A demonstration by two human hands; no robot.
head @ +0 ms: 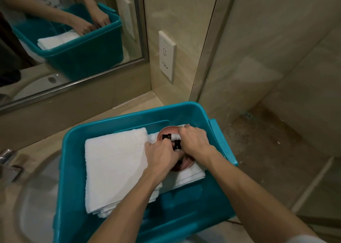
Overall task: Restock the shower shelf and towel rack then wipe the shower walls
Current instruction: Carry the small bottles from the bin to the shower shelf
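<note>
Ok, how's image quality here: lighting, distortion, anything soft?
Head view: dim, warm lighting, the white towel brightest with texture washed out; head view: wide-angle bending curves the mirror frame and wall trim; head view: the small bottles in the right hand, beside the left hand, look soft, labels unreadable.

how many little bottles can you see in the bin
2. One bottle lies over the pink dish, gripped by the right hand. The other bottle is just below it, at the fingertips of the left hand. More may be hidden under the hands.
</note>
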